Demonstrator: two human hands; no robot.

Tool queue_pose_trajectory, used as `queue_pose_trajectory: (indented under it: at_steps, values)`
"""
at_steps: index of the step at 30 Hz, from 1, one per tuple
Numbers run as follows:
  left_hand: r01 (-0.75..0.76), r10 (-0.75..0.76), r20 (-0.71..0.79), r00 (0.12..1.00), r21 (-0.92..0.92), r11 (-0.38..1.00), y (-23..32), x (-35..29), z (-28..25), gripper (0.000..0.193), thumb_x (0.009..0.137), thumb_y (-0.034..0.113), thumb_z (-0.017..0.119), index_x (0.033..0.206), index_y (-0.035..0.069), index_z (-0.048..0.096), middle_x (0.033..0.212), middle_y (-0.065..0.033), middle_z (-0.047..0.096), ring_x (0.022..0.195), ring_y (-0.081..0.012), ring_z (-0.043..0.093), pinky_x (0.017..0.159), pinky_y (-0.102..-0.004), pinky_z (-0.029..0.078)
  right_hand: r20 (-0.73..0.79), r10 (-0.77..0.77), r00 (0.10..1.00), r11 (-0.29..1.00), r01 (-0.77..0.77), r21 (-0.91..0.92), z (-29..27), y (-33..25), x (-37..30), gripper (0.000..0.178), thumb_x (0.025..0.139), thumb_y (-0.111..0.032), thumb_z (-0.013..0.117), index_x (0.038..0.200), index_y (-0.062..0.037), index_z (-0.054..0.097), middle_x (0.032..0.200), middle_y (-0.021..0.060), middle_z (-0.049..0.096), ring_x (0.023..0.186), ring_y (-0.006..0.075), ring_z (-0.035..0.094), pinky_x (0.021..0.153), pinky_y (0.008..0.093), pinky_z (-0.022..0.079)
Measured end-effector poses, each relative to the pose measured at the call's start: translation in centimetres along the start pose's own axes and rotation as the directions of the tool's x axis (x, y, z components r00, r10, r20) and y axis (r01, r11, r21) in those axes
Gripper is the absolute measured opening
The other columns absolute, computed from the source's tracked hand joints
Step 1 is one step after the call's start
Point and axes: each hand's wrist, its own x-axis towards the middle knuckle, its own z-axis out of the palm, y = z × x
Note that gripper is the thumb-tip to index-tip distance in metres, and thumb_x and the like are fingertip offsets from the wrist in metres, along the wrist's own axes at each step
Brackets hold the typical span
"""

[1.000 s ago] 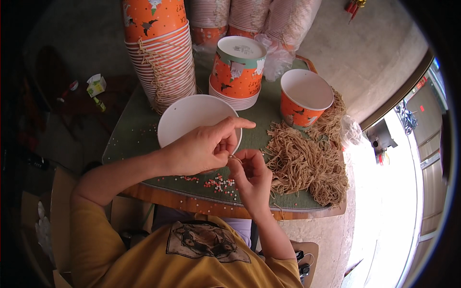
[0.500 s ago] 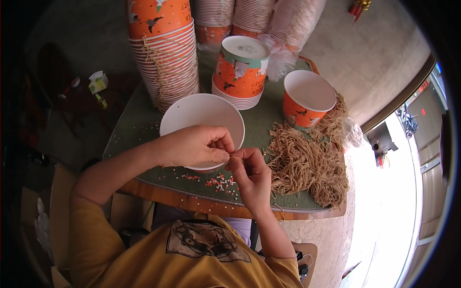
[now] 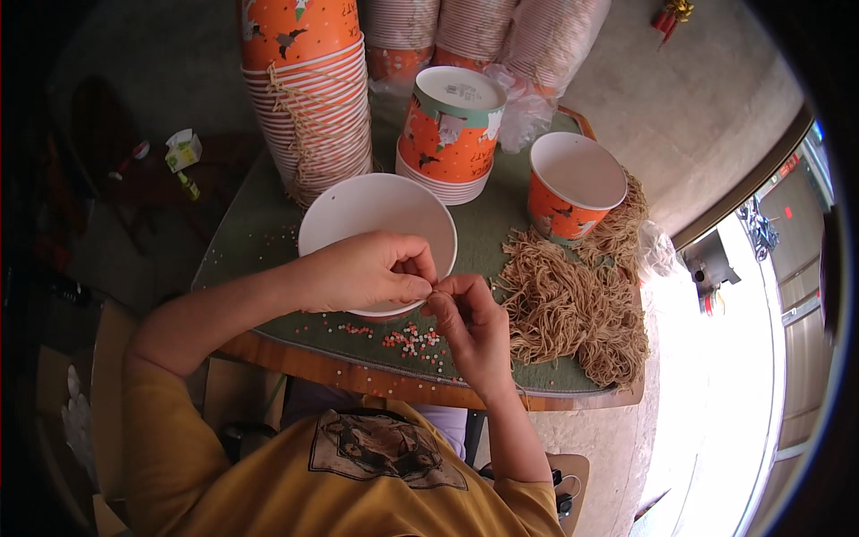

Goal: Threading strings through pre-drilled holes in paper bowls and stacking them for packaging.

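Note:
A large white-lined paper bucket (image 3: 344,204) stands on the table in front of me, its mouth tilted up toward me. Over its near rim, my left hand (image 3: 371,268) is closed in a pinch, with the fingers curled in. My right hand (image 3: 470,327) meets it fingertip to fingertip, thumb and forefinger also pinched. Whatever lies between the fingertips is too small to make out. Just right of my right hand spreads a heap of tan string (image 3: 573,309). Small red and white dots (image 3: 413,342) are scattered on the green tabletop below my hands.
A tall stack of orange buckets wound with string (image 3: 309,125) rises at back left. Upside-down nested buckets (image 3: 452,134) stand mid-table. An upright orange bucket (image 3: 568,197) sits beside the string heap. Plastic-wrapped stacks (image 3: 474,31) line the back. The wooden table edge (image 3: 358,373) runs before me.
Both hands keep their pinch at the bucket's near rim, with only a very slight shift of the fingers and left forearm. The buckets and string heap stay in place.

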Motion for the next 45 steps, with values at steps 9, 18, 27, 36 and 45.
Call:
queue_pose_trajectory:
  at_steps: [9, 18, 27, 36, 45]
  values:
    - [-0.445, 0.656, 0.003, 0.755, 0.737, 0.509, 0.7, -0.7, 2.2, 0.014, 0.084, 0.004, 0.059, 0.09, 0.002, 0.047, 0.084, -0.0116, 0.053, 0.079, -0.0326, 0.056, 0.069, -0.0401, 0.046, -0.063, -0.085, 0.994, 0.982, 0.073, -0.175, 0.3, 0.5, -0.3, 0.012, 0.09, -0.008, 0.064, 0.095, -0.0028, 0.054, 0.065, 0.0007, 0.057, 0.056, 0.0048, 0.051, 0.053, 0.0213, 0.044]
    - [-0.08, 0.111, -0.079, 0.991, 0.322, 0.943, 1.3, -1.0, 1.0, 0.011, 0.089, 0.007, 0.058, 0.096, 0.002, 0.051, 0.082, -0.0078, 0.059, 0.076, -0.0158, 0.059, 0.067, -0.0315, 0.048, -0.074, -0.165, 0.983, 0.966, 0.146, -0.213, 0.2, 0.2, -0.2, 0.013, 0.087, -0.004, 0.065, 0.095, -0.0043, 0.054, 0.069, 0.0024, 0.058, 0.055, 0.0062, 0.051, 0.052, 0.0218, 0.043]
    - [-0.3, 0.361, -0.016, 0.932, 0.523, 0.798, 0.9, -0.5, 1.1, 0.011, 0.086, 0.004, 0.058, 0.093, 0.002, 0.051, 0.085, -0.0066, 0.055, 0.079, -0.0192, 0.058, 0.068, -0.0351, 0.048, -0.051, -0.134, 0.99, 0.97, 0.12, -0.214, -0.1, 0.6, -0.4, 0.013, 0.086, -0.003, 0.065, 0.094, -0.0042, 0.054, 0.069, 0.0029, 0.057, 0.054, 0.007, 0.051, 0.05, 0.0224, 0.042]
    - [-0.375, 0.638, -0.015, 0.77, 0.799, 0.471, 0.1, -0.6, 2.1, 0.012, 0.086, 0.002, 0.059, 0.094, 0.003, 0.05, 0.087, -0.0073, 0.05, 0.079, -0.0225, 0.055, 0.071, -0.0363, 0.047, -0.102, -0.139, 0.985, 0.987, 0.13, -0.09, 0.4, 0.4, -0.2, 0.009, 0.091, -0.004, 0.061, 0.096, -0.0019, 0.054, 0.07, -0.0007, 0.058, 0.059, 0.0029, 0.05, 0.054, 0.0193, 0.042]
    - [-0.231, 0.236, -0.077, 0.969, 0.07, 0.971, -1.7, 0.1, 0.3, 0.016, 0.094, 0.014, 0.059, 0.104, 0.002, 0.055, 0.093, -0.0032, 0.061, 0.086, -0.0092, 0.057, 0.078, -0.0252, 0.047, -0.105, -0.029, 0.994, 0.981, 0.049, 0.187, 0.8, 0.8, -0.1, 0.006, 0.093, -0.005, 0.059, 0.095, -0.0012, 0.054, 0.079, -0.0011, 0.061, 0.069, 0.0024, 0.053, 0.063, 0.0182, 0.044]
